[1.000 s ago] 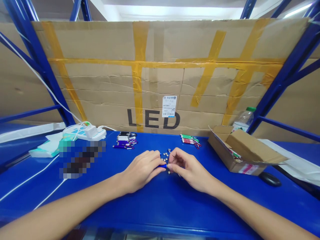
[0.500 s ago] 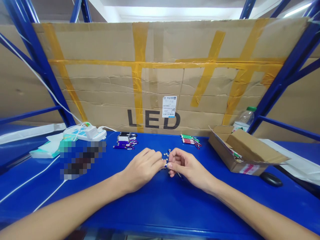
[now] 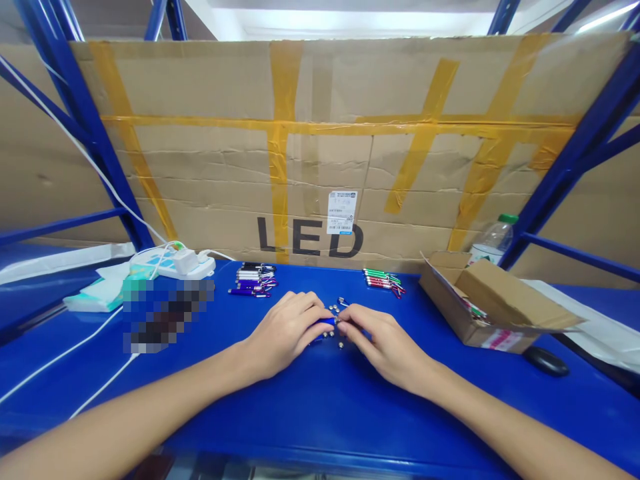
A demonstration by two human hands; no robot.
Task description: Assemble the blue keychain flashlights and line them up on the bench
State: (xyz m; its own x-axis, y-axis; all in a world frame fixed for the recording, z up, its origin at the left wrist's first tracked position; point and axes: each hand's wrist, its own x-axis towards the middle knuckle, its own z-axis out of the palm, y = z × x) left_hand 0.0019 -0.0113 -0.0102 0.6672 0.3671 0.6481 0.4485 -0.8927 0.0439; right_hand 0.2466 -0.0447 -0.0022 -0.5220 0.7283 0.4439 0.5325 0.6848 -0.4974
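Firstly, I list one glossy blue metal worktop (image 3: 300, 427), backed by a tall tan cardboard sheet (image 3: 215, 160), yellow-taped and lettered LED, between blue metal uprights. On the left: one white power strip (image 3: 203, 268) with cables. At the back: one row of black, silver and purple metal tubes (image 3: 250, 279); one row of green and red metal tubes (image 3: 377, 279). On the right: one open brown cardboard box (image 3: 445, 310), one rounded black object (image 3: 547, 361) beside it.

In hand, mid-worktop: one short blue cylindrical tube (image 3: 327, 321). My left grip (image 3: 287, 330) is clamped on its barrel; my right grip (image 3: 380, 340) pinches its silvery end. Near them: scattered small round silvery pieces (image 3: 341, 345).

Against half a second ago: the blue barrel, then covered by my left fingers, shows between the hands; one silvery piece below has come into view; both rows lie unchanged.
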